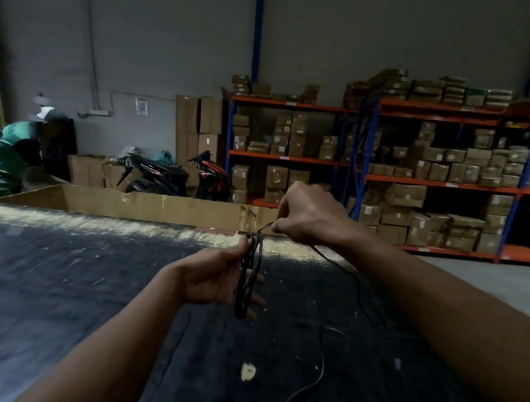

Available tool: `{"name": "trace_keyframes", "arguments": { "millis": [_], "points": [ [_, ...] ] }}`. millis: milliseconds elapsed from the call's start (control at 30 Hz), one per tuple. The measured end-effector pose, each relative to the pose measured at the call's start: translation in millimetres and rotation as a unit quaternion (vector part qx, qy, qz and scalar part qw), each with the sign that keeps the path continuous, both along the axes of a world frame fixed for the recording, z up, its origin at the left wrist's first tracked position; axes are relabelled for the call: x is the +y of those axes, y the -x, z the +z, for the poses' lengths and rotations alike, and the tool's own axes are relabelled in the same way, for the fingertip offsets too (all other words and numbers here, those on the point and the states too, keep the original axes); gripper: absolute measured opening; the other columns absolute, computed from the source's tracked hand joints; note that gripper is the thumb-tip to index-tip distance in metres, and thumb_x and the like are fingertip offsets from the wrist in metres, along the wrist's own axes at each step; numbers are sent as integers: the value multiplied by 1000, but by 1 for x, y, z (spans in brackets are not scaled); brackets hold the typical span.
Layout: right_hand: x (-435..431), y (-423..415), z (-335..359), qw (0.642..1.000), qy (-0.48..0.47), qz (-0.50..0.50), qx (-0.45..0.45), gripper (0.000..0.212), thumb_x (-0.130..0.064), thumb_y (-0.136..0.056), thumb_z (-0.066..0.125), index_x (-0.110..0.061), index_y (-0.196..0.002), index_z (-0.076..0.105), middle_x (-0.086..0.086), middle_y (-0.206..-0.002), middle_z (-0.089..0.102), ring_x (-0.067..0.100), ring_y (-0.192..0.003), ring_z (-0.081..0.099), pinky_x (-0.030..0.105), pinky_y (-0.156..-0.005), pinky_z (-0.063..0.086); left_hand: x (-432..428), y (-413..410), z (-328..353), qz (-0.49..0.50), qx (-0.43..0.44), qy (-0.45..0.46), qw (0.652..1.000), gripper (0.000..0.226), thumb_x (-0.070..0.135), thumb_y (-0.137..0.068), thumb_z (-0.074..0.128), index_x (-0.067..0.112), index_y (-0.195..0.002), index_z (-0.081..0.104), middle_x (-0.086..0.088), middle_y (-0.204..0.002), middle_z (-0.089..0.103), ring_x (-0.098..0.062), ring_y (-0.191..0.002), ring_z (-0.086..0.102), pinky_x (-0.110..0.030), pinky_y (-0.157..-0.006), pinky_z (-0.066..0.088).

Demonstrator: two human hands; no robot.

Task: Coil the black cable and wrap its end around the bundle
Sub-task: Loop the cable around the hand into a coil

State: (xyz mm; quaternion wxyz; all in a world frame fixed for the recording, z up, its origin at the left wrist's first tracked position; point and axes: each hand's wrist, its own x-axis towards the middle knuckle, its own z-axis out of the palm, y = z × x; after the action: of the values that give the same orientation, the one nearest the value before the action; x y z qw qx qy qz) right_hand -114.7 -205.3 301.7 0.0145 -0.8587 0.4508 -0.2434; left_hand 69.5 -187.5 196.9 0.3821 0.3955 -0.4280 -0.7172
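Observation:
A narrow coil of black cable [248,276] hangs upright in my left hand [216,278], which grips it at mid-height over the dark table. My right hand [308,216] is higher and to the right, pinching the cable just above the coil's top. From that pinch a loose strand [359,291] runs down to the right, trails across the table and leaves the view near the bottom edge.
The dark, scuffed table [76,294] has a worn far edge. Behind it stands a low cardboard wall [155,206]. Orange and blue shelves of boxes [428,175] fill the right. A person in green [3,156] bends at the far left, near a parked scooter [155,176].

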Motion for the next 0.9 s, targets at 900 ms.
{"name": "trace_keyframes", "arguments": {
  "millis": [900],
  "points": [
    [-1,5,-190,938,-338,70,-36,30,-24,-98,49,-6,-89,72,9,-89,74,17,-78,68,22,-66,48,20,-5,47,-95,92,121,984,42,54,-95,38,52,-136,46,-25,-143,40,-54,-121,49,-71,-87,46]
  ]
}}
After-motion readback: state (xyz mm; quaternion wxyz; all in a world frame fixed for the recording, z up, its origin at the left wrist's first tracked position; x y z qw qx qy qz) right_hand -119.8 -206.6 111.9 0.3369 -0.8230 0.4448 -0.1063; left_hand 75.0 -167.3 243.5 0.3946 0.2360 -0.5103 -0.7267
